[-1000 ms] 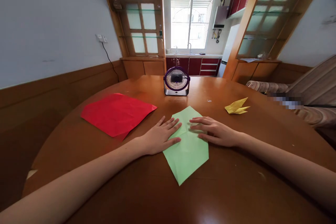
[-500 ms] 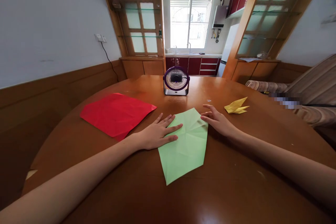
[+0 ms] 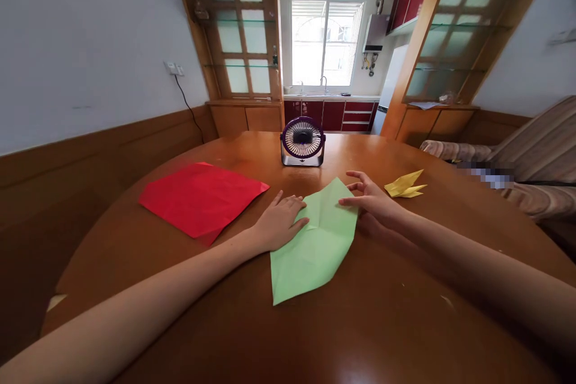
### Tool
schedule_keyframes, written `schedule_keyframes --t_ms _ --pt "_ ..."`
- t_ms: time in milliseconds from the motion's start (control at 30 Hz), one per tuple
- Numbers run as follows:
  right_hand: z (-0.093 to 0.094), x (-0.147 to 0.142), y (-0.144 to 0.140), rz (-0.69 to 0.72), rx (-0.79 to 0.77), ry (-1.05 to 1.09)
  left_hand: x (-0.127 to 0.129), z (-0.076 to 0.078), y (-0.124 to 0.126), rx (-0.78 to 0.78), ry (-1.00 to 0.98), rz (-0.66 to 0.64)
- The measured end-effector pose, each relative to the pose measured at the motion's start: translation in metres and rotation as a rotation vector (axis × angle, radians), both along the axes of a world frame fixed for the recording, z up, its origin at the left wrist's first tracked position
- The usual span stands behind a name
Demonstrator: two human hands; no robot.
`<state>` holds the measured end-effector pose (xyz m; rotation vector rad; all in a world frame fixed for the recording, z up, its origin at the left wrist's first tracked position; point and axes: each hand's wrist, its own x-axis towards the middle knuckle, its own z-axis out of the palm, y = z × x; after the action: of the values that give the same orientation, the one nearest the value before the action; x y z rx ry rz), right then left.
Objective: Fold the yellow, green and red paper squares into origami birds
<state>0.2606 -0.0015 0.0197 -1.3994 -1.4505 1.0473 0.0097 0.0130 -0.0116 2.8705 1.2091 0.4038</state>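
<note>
A creased sheet of light green paper [image 3: 310,258] lies in front of me, its right side lifted and bowed off the table. My left hand [image 3: 279,222] rests palm down over the paper's left edge, thumb apart from the other fingers. At the upper right edge, my right hand [image 3: 366,197] has its thumb on top of the sheet and other fingers behind it, gripping it. Part of those fingers is hidden by the paper.
On the brown wooden table [image 3: 216,336], a red paper sheet [image 3: 202,199] lies to the left. A folded yellow paper piece [image 3: 405,185] sits to the right. A small purple fan [image 3: 303,141] stands at the back. Beyond the table's right side is a striped sofa [image 3: 535,150].
My right hand has taken hold of the green paper's edge and raised that side, so the sheet now curves. The left hand has shifted slightly right, its fingers drawn closer together.
</note>
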Motion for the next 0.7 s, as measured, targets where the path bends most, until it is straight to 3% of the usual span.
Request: schedule_keyframes --t_ms 267,467,567,700 --pt "0.011 0.014 0.011 0.162 -0.154 0.181 0.007 0.004 0.007 0.067 0.031 0.068" --pt "0.020 0.017 0.006 0.365 -0.036 -0.090 0.010 0.000 0.012 0.084 0.048 0.102" --pt "0.017 0.021 0.005 0.321 -0.111 -0.086 0.008 -0.003 0.013 0.111 0.044 0.071" --pt "0.009 0.030 0.002 0.306 -0.229 -0.121 0.007 -0.005 0.015 0.123 0.025 -0.085"
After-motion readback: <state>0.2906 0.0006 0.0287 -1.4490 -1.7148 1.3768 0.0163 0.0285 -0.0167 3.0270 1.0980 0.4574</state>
